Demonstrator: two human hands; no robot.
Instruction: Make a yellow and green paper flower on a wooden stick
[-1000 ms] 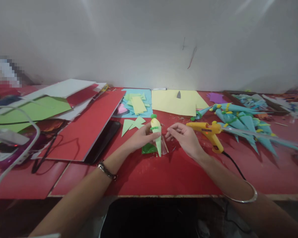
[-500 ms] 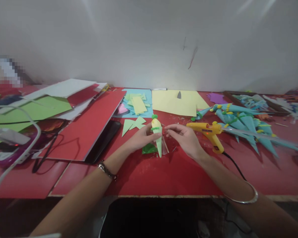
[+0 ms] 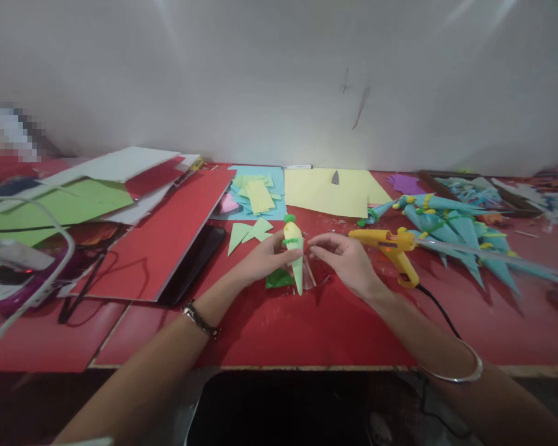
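Note:
Between the thumb and fingers of my left hand (image 3: 267, 255) is a pale green paper cone (image 3: 296, 269), its narrow tip pointing down. The cone has a yellow top, a green band across it and a green tuft at its upper end. Just right of it, my right hand (image 3: 346, 263) has its thumb and forefinger drawn together; whether something small is between them is hard to see. Below the cone lie a green piece (image 3: 279, 279) and a clear bit with a thin stick (image 3: 309, 275). A yellow glue gun (image 3: 390, 248) rests right of my right hand.
Light green paper triangles (image 3: 242, 235) and cut slips (image 3: 260, 195) lie behind my left hand. Blue paper cones (image 3: 451, 226) are heaped at the right. Red board (image 3: 167, 229) and a black phone-like slab (image 3: 195, 266) are at left; a yellow sheet (image 3: 316, 189) lies behind.
Almost nothing differs. My right hand's fingertips have shifted very slightly; the cone stays in my left hand.

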